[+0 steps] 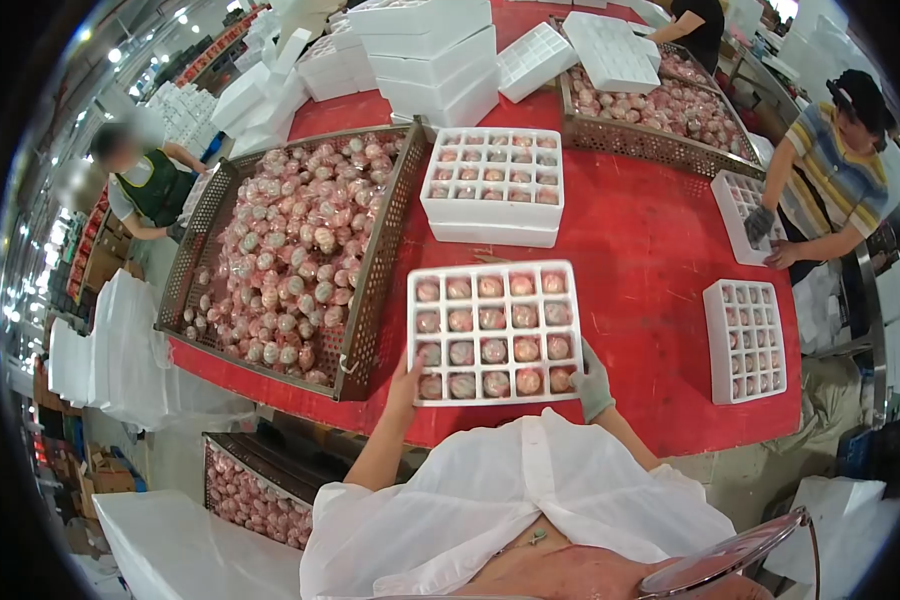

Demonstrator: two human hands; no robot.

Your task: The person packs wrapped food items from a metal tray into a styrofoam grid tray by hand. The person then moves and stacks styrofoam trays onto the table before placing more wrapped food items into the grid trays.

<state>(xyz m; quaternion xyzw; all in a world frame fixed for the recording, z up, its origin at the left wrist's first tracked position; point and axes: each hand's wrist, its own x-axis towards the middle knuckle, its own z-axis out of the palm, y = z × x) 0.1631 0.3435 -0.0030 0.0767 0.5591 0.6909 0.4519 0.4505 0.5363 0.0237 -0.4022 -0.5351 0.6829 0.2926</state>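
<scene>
Red tabletop, smooth-looking, scuffed, in a busy packing hall; white foam stacks at the far side. White tray is at the near edge, between both hands. Left hand, bare, grips its left side, thumb over the rim; right hand, grey glove, grips the right side. Can't tell whether the underside touches the tabletop.

Tray: rectangular, looks like moulded foam, matt, thick rim, rounded corners, grid of square pockets, five across by four deep. Each pocket seems to hold one round pinkish or greyish ball in shiny clear wrap.

Handling, judged: foam itself light and fairly stiff, but brittle at the thin dividers; most weight likely from the balls. Wrap probably slick, balls possibly fragile; they sit loose enough to roll out if tipped. Best hold: opposite side walls, low, palms flat, fingers under, kept level. Avoid pinching dividers or squeezing hard.

Left: rigid crate, brownish, perforated walls, heaped with wrapped balls, glossy and crinkled. Just beyond the held tray: stacked trays, the top one filled. Right: another filled tray. Co-worker in stripes handles a similar tray, far right.
</scene>
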